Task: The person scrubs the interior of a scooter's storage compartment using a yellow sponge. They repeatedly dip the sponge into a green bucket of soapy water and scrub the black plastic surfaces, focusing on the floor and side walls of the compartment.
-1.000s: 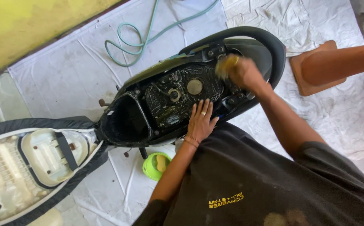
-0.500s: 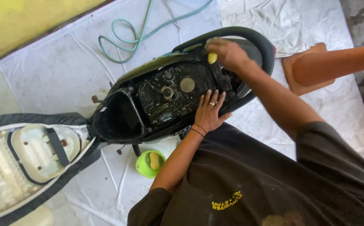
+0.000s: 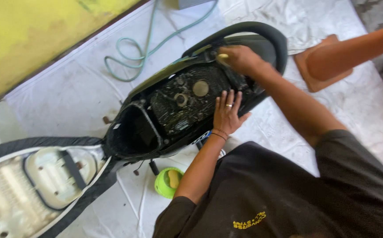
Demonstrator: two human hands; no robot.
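Observation:
A black scooter body (image 3: 156, 128) with its seat flipped open lies across a white floor sheet. My left hand (image 3: 227, 113) rests flat, fingers spread, on the grimy under-seat panel (image 3: 180, 103) near a round cap. Farther along, at the rear rail (image 3: 262, 33), my right hand (image 3: 240, 58) is closed around a small yellow sponge (image 3: 222, 57) pressed against the panel's edge. The raised seat's pale underside (image 3: 46, 176) fills the lower left.
A green tub (image 3: 167, 183) with a yellowish lump inside sits on the sheet under the scooter. A teal hose (image 3: 143, 48) loops at the top. An orange cone (image 3: 328, 59) lies at the right. A yellow wall (image 3: 33, 39) runs along the top left.
My right hand with the sponge has shifted along the rear of the panel, toward the far rail. My left hand stays planted on the panel. The view has drifted slightly.

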